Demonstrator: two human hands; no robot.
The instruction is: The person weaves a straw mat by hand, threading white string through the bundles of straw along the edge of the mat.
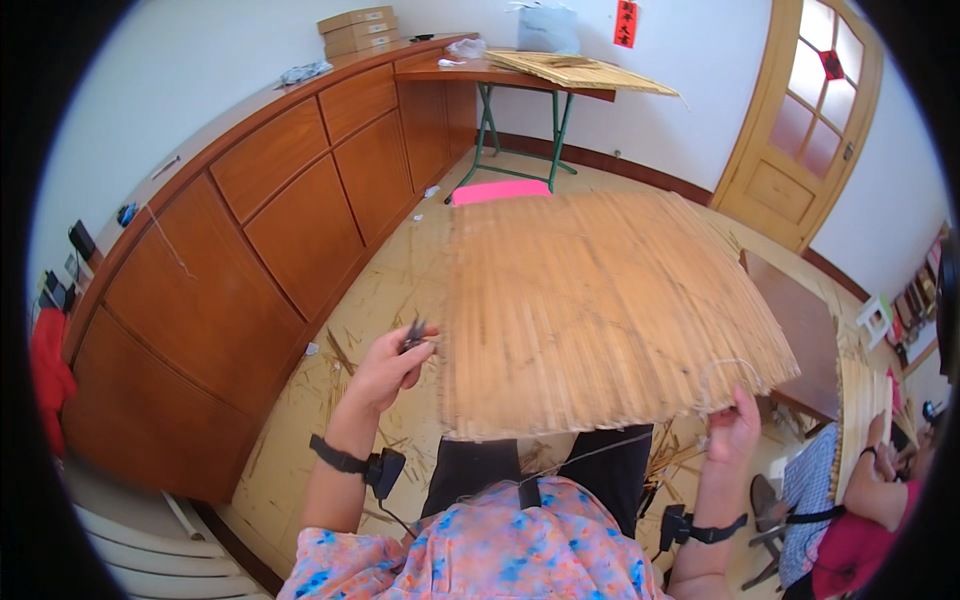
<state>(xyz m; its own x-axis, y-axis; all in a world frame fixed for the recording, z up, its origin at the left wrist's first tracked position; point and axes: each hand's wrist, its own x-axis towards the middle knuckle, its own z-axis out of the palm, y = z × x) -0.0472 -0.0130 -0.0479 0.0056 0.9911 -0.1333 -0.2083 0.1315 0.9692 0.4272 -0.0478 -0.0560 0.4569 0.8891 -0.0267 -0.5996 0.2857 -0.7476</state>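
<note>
A reed mat [600,310] is held over the lap. A small dark tool [414,338] is held in the left hand's [393,365] grip; pale cord [728,361] is seemingly pinched in the right hand's [735,432], at the near edge. Edge-binding is apparently underway; the loop probably needs to be drawn tight.

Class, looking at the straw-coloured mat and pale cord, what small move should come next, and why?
Probably the right hand should draw the pale cord snug: it stands in a slack loop at the mat's near right corner, with that hand's fingers right beside it.
</note>
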